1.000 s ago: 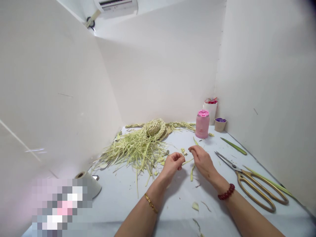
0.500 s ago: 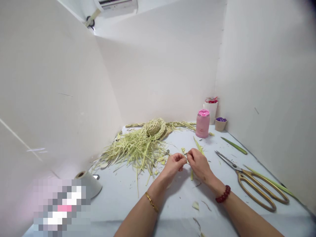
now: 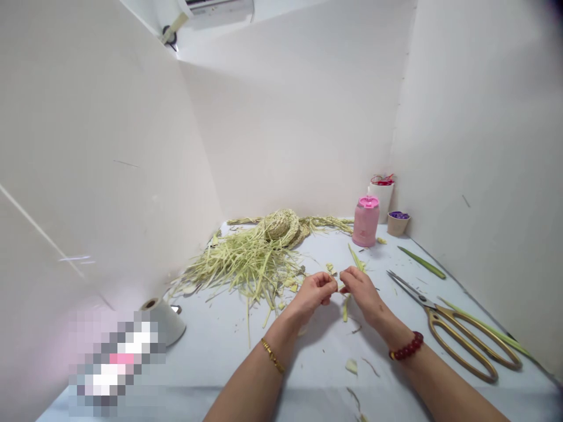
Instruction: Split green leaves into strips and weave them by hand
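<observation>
In the head view my left hand (image 3: 317, 293) is closed in a pinch near the middle of the table, its thumb pressed on the fingers. What it pinches is too small to make out. Close beside it, fingertips almost meeting, is my right hand (image 3: 358, 291). Its fingers are bent together in a loose pinch, and their contents are hidden. Beyond the left hand spreads a heap of pale green straw-like strips (image 3: 246, 264). A coiled braid (image 3: 281, 227) of the same material rests on its far side. A green strip (image 3: 345, 309) lies just under the right hand.
Large scissors (image 3: 457, 328) with gold handles lie at right, near a green leaf piece (image 3: 422, 262). A pink bottle (image 3: 366, 223), a white cup (image 3: 382, 196) and a small brown cup (image 3: 398, 224) stand at the back right. At left is a white roll (image 3: 169, 322).
My right hand's fingers have loosened and moved slightly away from the left fingertips. The left hand keeps its pinch. The whole view has shifted a little.
</observation>
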Motion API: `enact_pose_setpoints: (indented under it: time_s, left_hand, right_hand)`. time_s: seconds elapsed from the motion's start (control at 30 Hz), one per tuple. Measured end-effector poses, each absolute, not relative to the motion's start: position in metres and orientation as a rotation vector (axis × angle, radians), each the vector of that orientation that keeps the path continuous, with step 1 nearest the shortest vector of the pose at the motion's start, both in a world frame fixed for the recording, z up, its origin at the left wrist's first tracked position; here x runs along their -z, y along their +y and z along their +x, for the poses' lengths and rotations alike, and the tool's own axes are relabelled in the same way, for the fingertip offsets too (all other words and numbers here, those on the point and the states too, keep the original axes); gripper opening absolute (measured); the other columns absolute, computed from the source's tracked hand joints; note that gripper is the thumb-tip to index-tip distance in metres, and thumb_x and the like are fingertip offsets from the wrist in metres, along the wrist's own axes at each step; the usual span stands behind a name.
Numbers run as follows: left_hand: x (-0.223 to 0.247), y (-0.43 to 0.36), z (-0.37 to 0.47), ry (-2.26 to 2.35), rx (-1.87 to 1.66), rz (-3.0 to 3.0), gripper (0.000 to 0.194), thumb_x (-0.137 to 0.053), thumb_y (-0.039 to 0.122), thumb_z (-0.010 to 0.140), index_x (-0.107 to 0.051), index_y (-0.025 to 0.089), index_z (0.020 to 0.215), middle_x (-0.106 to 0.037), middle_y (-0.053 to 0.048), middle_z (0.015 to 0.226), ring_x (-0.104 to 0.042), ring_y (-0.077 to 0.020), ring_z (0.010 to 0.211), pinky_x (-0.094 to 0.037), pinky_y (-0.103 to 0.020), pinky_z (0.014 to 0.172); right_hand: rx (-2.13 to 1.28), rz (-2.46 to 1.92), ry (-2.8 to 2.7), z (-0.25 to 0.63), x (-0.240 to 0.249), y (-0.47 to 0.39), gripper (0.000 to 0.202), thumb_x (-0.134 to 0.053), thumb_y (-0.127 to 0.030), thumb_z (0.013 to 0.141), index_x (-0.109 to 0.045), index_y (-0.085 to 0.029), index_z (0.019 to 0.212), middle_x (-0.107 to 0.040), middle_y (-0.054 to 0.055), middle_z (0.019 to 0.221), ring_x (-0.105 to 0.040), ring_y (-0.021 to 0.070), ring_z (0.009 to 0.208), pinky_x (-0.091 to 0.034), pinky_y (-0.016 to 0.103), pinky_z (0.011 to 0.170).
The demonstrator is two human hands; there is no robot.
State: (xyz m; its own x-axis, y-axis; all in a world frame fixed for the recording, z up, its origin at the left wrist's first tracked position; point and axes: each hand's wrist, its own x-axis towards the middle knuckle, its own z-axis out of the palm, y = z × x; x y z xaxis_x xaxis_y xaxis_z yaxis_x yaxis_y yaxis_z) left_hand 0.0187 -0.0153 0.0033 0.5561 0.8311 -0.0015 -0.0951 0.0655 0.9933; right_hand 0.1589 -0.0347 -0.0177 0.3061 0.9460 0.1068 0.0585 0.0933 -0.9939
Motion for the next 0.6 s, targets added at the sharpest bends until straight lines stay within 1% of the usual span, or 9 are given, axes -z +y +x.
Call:
enact_pose_setpoints:
  time_s: [0.07, 0.17, 0.23, 0.3, 0.37, 0.43, 0.5, 0.57, 0.6]
  left_hand:
    - [-0.002, -0.014, 0.018, 0.703, -0.78, 1.335, 0.033, -0.073, 0.04, 0.064, -0.05, 0.016, 0.065, -0.041, 0.006, 0.057, -0.029, -0.004, 0.049, -0.023, -0.021, 0.049]
    - [0.0, -0.013, 0.018, 0.694, -0.753, 1.345, 0.031, -0.072, 0.038, 0.065, -0.051, 0.016, 0.066, -0.042, 0.006, 0.059, -0.03, -0.004, 0.05, -0.024, -0.021, 0.05]
    - [0.0, -0.013, 0.018, 0.696, -0.748, 1.349, 0.029, -0.071, 0.036, 0.066, -0.052, 0.015, 0.067, -0.044, 0.005, 0.06, -0.032, -0.0044, 0.051, -0.025, -0.021, 0.051]
    - [0.0, -0.013, 0.018, 0.709, -0.752, 1.351, 0.027, -0.071, 0.035, 0.065, -0.054, 0.015, 0.069, -0.046, 0.005, 0.061, -0.034, -0.0047, 0.051, -0.026, -0.022, 0.051]
    - [0.001, -0.013, 0.018, 0.729, -0.758, 1.349, 0.026, -0.071, 0.034, 0.064, -0.054, 0.015, 0.069, -0.047, 0.005, 0.061, -0.033, -0.0046, 0.051, -0.026, -0.022, 0.051]
    - [0.002, -0.012, 0.018, 0.743, -0.767, 1.335, 0.026, -0.071, 0.034, 0.063, -0.054, 0.015, 0.068, -0.046, 0.005, 0.059, -0.033, -0.0043, 0.049, -0.025, -0.022, 0.05]
    - [0.003, -0.01, 0.018, 0.756, -0.792, 1.314, 0.027, -0.072, 0.035, 0.064, -0.054, 0.015, 0.069, -0.046, 0.006, 0.059, -0.034, -0.0044, 0.049, -0.025, -0.022, 0.05]
    - [0.005, -0.008, 0.018, 0.768, -0.836, 1.296, 0.029, -0.072, 0.037, 0.065, -0.054, 0.016, 0.072, -0.047, 0.005, 0.061, -0.035, -0.0045, 0.048, -0.026, -0.022, 0.05]
    - [0.005, -0.007, 0.017, 0.771, -0.856, 1.293, 0.029, -0.072, 0.038, 0.066, -0.054, 0.016, 0.073, -0.048, 0.005, 0.062, -0.036, -0.0044, 0.048, -0.027, -0.022, 0.05]
  right_hand:
    - [-0.977, -1.256, -1.02, 0.159, 0.015, -0.037, 0.021, -0.053, -0.033, 0.069, -0.04, -0.022, 0.059, -0.039, -0.005, 0.061, -0.041, 0.0117, 0.06, -0.043, 0.027, 0.06]
    - [-1.132, -1.184, -1.035, 0.158, 0.013, -0.038, 0.03, -0.053, -0.036, 0.07, -0.029, -0.024, 0.057, -0.026, -0.009, 0.054, -0.027, 0.0089, 0.049, -0.04, 0.026, 0.054]
    - [-1.104, -1.208, -1.096, 0.161, 0.014, -0.037, 0.031, -0.049, -0.04, 0.073, -0.027, -0.024, 0.057, -0.024, -0.009, 0.052, -0.025, 0.009, 0.047, -0.038, 0.027, 0.052]
    - [-0.944, -1.3, -1.144, 0.168, 0.015, -0.035, 0.031, -0.048, -0.042, 0.075, -0.031, -0.024, 0.057, -0.03, -0.008, 0.051, -0.031, 0.0108, 0.048, -0.037, 0.027, 0.053]
    - [-0.697, -1.431, -1.137, 0.179, 0.015, -0.033, 0.031, -0.047, -0.044, 0.077, -0.036, -0.024, 0.056, -0.038, -0.006, 0.05, -0.039, 0.0134, 0.051, -0.034, 0.027, 0.053]
    - [-0.48, -1.556, -1.093, 0.19, 0.013, -0.032, 0.036, -0.045, -0.048, 0.08, -0.037, -0.024, 0.055, -0.041, -0.004, 0.048, -0.043, 0.0155, 0.053, -0.031, 0.028, 0.053]
    - [-0.33, -1.612, -1.126, 0.197, 0.009, -0.031, 0.04, -0.046, -0.05, 0.08, -0.037, -0.024, 0.053, -0.044, -0.002, 0.048, -0.047, 0.0174, 0.056, -0.033, 0.029, 0.055]
    - [-0.278, -1.533, -1.269, 0.195, 0.007, -0.032, 0.033, -0.053, -0.048, 0.078, -0.048, -0.022, 0.058, -0.056, 0.001, 0.062, -0.054, 0.0199, 0.068, -0.038, 0.03, 0.064]
    - [-0.278, -1.466, -1.357, 0.193, 0.006, -0.032, 0.025, -0.055, -0.044, 0.077, -0.056, -0.021, 0.067, -0.062, 0.003, 0.075, -0.056, 0.0209, 0.076, -0.04, 0.03, 0.07]
